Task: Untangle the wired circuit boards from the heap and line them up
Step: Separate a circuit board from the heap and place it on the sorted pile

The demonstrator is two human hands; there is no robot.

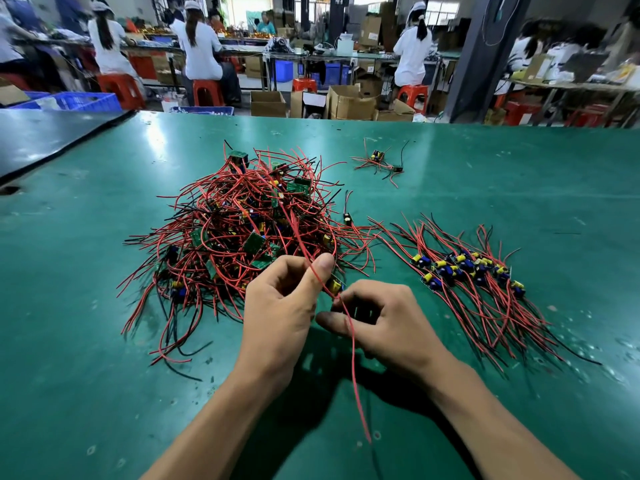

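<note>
**Board** (334, 285): small, with a yellow part on top. It is held off the table between both hands, at the near edge of the heap.

**Red wire** (354, 368): comes out of the heap, passes through the left hand's grip and by the board, then hangs toward the viewer.

**Left hand** (280, 306): thumb and curled fingers are pinched together on the red wire just above the board.

**Right hand** (384, 318): fingers are curled, with thumb and forefinger closed on the wire just below the board.

**Heap** (242, 230): red and black wires tangled with green boards, centre-left on the table.

**Row** (467, 268): boards laid side by side, right of the heap. Their wires trail toward the near edge.

**Stray board** (347, 218): lies just beside the heap's right edge.

**Pair** (379, 159): two wired boards farther back, well apart from the heap.

**Table** (104, 375): green top.

**Beyond the table:**
- workers (201, 46) in white, seated
- red stools (207, 93)
- cardboard boxes (268, 103)
- blue crates (85, 100)
</note>
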